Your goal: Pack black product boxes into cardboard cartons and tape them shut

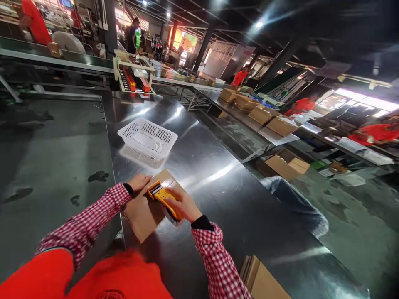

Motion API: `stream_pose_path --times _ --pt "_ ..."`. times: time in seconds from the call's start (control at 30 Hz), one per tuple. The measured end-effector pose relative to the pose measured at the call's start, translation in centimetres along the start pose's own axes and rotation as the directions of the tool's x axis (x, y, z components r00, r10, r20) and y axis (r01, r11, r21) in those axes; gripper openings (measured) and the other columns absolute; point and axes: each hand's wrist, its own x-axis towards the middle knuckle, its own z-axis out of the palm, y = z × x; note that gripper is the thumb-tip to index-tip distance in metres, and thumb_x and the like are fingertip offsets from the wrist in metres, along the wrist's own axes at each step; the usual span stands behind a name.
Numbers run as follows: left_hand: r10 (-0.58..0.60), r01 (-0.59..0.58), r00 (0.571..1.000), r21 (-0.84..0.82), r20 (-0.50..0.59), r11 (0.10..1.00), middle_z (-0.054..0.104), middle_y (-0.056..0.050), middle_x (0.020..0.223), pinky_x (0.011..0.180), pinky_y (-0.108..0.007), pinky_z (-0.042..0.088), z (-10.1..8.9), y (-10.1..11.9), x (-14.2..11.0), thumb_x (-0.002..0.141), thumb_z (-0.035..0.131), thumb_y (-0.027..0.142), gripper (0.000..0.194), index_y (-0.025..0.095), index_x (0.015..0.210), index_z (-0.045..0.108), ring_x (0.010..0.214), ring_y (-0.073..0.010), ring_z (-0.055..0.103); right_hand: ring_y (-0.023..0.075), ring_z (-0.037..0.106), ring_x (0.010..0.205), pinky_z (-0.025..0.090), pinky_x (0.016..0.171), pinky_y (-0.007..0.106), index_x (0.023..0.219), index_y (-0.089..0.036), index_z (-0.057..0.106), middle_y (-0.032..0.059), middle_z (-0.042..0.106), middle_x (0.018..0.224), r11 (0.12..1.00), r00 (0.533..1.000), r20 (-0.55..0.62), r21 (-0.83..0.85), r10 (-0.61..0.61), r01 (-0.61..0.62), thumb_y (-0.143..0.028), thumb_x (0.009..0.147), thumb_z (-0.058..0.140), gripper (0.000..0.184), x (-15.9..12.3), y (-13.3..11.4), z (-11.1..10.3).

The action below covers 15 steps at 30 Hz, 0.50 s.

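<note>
The right hand (183,204) is clamped on a yellow tape dispenser (163,198), fingers wrapped over its top, and presses it on the cardboard box (146,209). The box lies flat on the steel table (218,199), near the table's left edge, just in front of the person. The left hand (139,182) rests on the box's far-left edge, fingers together & flat, touching the cardboard beside the dispenser's front. A white plastic basket (147,138) stands further back on the table, well apart from the box. A stack of flat cartons (262,280) lies at the near-right corner. People in red work at benches in the bkgd.
</note>
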Motion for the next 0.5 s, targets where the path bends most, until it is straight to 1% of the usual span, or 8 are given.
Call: stream_pose_path --times 0.1,0.13,0.2,0.27,0.33,0.43,0.5 --pt "-0.049 0.050 0.999 0.089 -0.012 0.995 0.070 -0.020 0.097 0.081 -0.037 0.045 1.3 1.8 -0.7 0.094 0.029 0.060 0.061 0.014 0.085 0.068 0.097 -0.0302 0.065 0.0262 0.062 0.113 0.046 0.102 0.041 0.128 -0.011 0.059 0.0120 0.067 0.123 1.000 1.000 -0.007 0.008 -0.030 0.030 -0.034 0.085 0.062 0.049 -0.7 0.0 -0.1" --pt "-0.071 0.073 0.997 0.117 -0.026 0.990 0.069 -0.022 0.100 0.082 -0.038 0.045 1.6 2.1 -0.8 0.094 0.026 0.061 0.064 0.013 0.088 0.068 0.099 -0.0306 0.065 0.0267 0.062 0.113 0.045 0.103 0.042 0.128 -0.010 0.059 0.0126 0.067 0.124 0.999 0.999 -0.013 0.008 -0.035 0.035 -0.034 0.085 0.062 0.050 -1.2 0.1 -0.2" --pt "-0.096 0.103 0.994 0.163 -0.047 0.981 0.069 -0.020 0.102 0.085 -0.040 0.045 1.6 2.3 -0.9 0.094 0.022 0.063 0.068 0.012 0.092 0.067 0.100 -0.0287 0.064 0.0286 0.062 0.114 0.044 0.105 0.045 0.128 -0.011 0.060 0.0133 0.066 0.125 0.999 0.999 -0.035 0.005 -0.040 0.040 -0.038 0.083 0.064 0.052 -3.0 0.9 -0.4" --pt "-0.093 0.102 0.994 0.197 -0.054 0.975 0.068 -0.018 0.103 0.088 -0.042 0.044 1.1 2.2 -0.8 0.095 0.021 0.062 0.069 0.011 0.094 0.067 0.101 -0.0264 0.064 0.0302 0.062 0.114 0.045 0.104 0.048 0.127 -0.014 0.061 0.0126 0.065 0.126 0.999 0.997 -0.064 0.010 -0.034 0.035 -0.041 0.082 0.064 0.053 -5.5 2.4 -0.6" --pt "-0.074 0.083 0.996 0.221 -0.048 0.972 0.068 -0.017 0.102 0.090 -0.041 0.044 0.4 2.2 -0.3 0.096 0.022 0.060 0.068 0.009 0.093 0.067 0.102 -0.0260 0.063 0.0304 0.063 0.112 0.048 0.101 0.049 0.126 -0.017 0.062 0.0108 0.066 0.126 1.000 0.994 -0.107 0.014 -0.019 0.020 -0.044 0.084 0.062 0.050 -8.5 4.3 -0.7" --pt "-0.057 0.061 0.998 0.243 -0.023 0.968 0.069 -0.018 0.097 0.088 -0.039 0.044 -0.7 2.1 0.5 0.096 0.025 0.057 0.065 0.009 0.087 0.068 0.098 -0.0260 0.063 0.0309 0.066 0.107 0.050 0.099 0.047 0.125 -0.019 0.064 0.0098 0.068 0.122 0.999 0.985 -0.168 -0.004 0.034 -0.035 -0.047 0.084 0.062 0.050 -12.9 7.1 -0.6" --pt "-0.052 0.052 0.999 0.248 -0.005 0.967 0.069 -0.017 0.092 0.085 -0.037 0.044 -1.3 2.0 1.2 0.096 0.026 0.055 0.063 0.011 0.081 0.068 0.094 -0.0256 0.064 0.0312 0.066 0.106 0.052 0.097 0.043 0.125 -0.018 0.064 0.0106 0.068 0.122 0.997 0.982 -0.176 -0.010 0.071 -0.074 -0.050 0.083 0.061 0.053 -15.0 8.4 -0.4"
